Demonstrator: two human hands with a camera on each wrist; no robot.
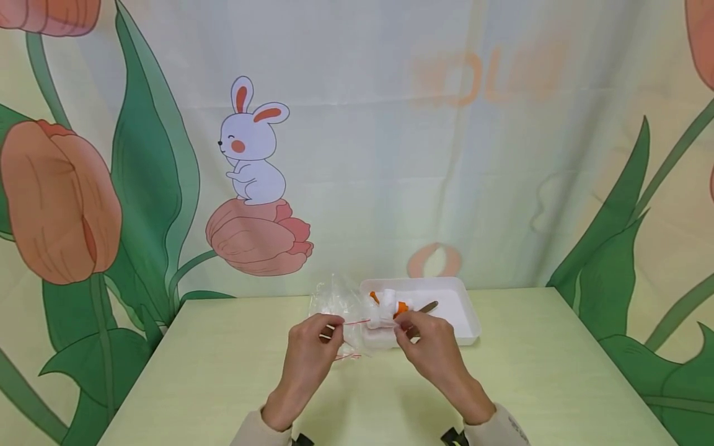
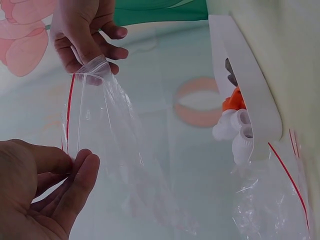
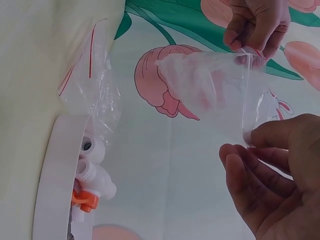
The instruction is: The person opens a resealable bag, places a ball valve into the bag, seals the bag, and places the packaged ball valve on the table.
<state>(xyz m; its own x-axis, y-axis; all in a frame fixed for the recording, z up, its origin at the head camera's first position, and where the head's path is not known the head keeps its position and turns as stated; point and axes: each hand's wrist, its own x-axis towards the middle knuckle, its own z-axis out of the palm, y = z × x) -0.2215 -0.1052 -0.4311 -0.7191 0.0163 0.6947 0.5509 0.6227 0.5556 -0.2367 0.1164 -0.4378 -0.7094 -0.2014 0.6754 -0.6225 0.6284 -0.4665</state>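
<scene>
A clear zip-lock bag (image 2: 107, 125) with a red line along its mouth hangs stretched between both hands, above the table. My left hand (image 1: 312, 347) pinches one end of the bag's mouth between thumb and fingers. At the other end, my right hand (image 1: 432, 347) pinches the same edge. The bag looks flat, with nothing visible inside. Just beyond the hands, white plastic pipe fittings (image 3: 97, 177) lie in a white tray (image 1: 468, 322). Among them is an orange valve handle (image 3: 86, 200).
More clear bags with red lines (image 3: 95, 80) lie left of the tray, against its end. A brown, stick-like piece (image 1: 429, 306) rests in the tray, its kind unclear. The pale green table (image 1: 223, 365) meets a printed curtain (image 1: 357, 155) at the back.
</scene>
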